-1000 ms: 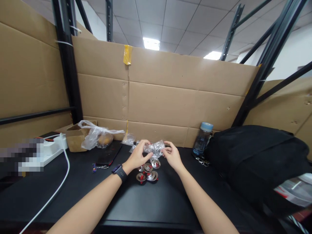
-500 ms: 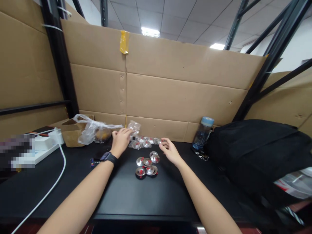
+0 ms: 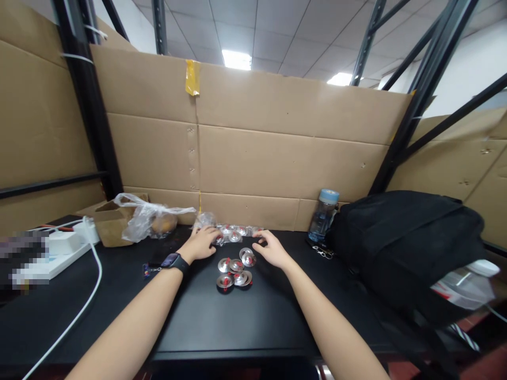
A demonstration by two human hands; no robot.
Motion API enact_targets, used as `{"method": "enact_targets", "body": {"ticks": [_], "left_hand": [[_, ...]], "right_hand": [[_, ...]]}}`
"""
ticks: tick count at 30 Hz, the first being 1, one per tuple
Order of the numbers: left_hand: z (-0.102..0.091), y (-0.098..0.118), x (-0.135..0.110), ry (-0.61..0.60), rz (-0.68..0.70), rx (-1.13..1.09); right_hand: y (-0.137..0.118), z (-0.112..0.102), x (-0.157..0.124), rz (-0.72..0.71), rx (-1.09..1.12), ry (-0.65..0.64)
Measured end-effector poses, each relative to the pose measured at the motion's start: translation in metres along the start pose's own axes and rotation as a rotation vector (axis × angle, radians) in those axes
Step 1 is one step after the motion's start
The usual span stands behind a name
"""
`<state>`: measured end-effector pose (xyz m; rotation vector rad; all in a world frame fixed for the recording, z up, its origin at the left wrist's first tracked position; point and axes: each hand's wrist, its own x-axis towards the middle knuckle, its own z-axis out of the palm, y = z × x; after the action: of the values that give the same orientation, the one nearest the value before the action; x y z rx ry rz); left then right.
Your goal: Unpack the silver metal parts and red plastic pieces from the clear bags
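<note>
Several loose finger cymbals (image 3: 235, 266), silvery discs with red loops, lie in a cluster on the black table (image 3: 237, 322). Behind them, along the cardboard, more finger cymbals in clear plastic bags (image 3: 234, 233) form a row. My left hand (image 3: 201, 244), with a dark watch (image 3: 174, 260) on its wrist, is palm down at the row's left end. Its fingers are spread and seem to touch the bags. My right hand (image 3: 273, 249) hovers at the row's right end, beyond the loose cymbals, fingers apart and slightly bent, holding nothing that I can see.
At the left are a cardboard box (image 3: 113, 227), a tied plastic bag (image 3: 146, 219) and a white power strip (image 3: 43, 264) with its cable. A water bottle (image 3: 322, 216), keys (image 3: 322, 252) and a black backpack (image 3: 404, 253) stand to the right. Cardboard panels (image 3: 253, 163) enclose the back.
My left hand has come down from the crumpled clear plastic onto the bagged row's left end. My right hand has drawn slightly back from the row's right end. The view has shifted a little.
</note>
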<state>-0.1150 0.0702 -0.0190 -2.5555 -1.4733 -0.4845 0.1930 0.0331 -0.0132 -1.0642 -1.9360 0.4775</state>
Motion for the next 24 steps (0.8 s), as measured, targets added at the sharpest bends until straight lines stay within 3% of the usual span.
{"method": "enact_targets", "body": {"ticks": [3, 6, 12, 15, 19, 22, 24], "left_hand": [[0.010, 0.009, 0.001, -0.032, -0.039, -0.005], [0.011, 0.007, 0.001, 0.031, -0.053, -0.005], [-0.017, 0.009, -0.001, 0.249, -0.098, -0.178], [-0.034, 0.033, 0.000, 0.348, 0.000, -0.406], [-0.046, 0.082, 0.000, 0.473, 0.139, -0.581], [-0.045, 0.102, 0.000, 0.495, 0.095, -0.658], [-0.041, 0.099, 0.002, 0.495, 0.041, -0.655]], "right_hand": [[0.000, -0.001, -0.001, -0.001, -0.027, -0.006], [0.001, -0.002, -0.001, 0.011, -0.031, -0.020], [-0.004, -0.003, -0.001, -0.005, 0.010, -0.003], [-0.018, -0.003, -0.002, -0.042, 0.070, 0.019], [-0.043, -0.005, -0.004, -0.113, 0.117, 0.033], [-0.054, -0.008, -0.004, -0.083, 0.134, 0.033], [-0.055, -0.011, -0.003, -0.035, 0.193, 0.075]]}}
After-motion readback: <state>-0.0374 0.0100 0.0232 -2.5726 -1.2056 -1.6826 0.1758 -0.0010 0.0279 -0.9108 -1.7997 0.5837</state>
